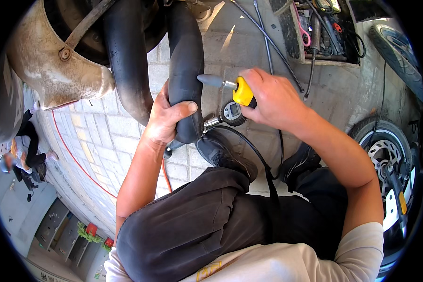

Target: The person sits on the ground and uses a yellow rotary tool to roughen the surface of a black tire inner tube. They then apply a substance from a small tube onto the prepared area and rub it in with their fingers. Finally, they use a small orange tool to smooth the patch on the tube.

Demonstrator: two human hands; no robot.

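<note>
My left hand is wrapped around the lower bend of a black inflated inner tube, its thumb pressed on the near face. The tube's other length hangs to the left, and its upper part goes up beside a wheel. In my right hand is a yellow-handled tool with a grey, bullet-shaped grinding tip on a silver shank. That tip points left, at or very near the tube's right side; contact cannot be made out. Below my right hand is a tyre inflator gauge with a small screen and black hose.
A dirty cream fender stands upper left. At upper right a tool box holds pliers and other tools, with thin rods beside it. A wheel with a brake disc is at right. A red hose crosses the paving; people are far left.
</note>
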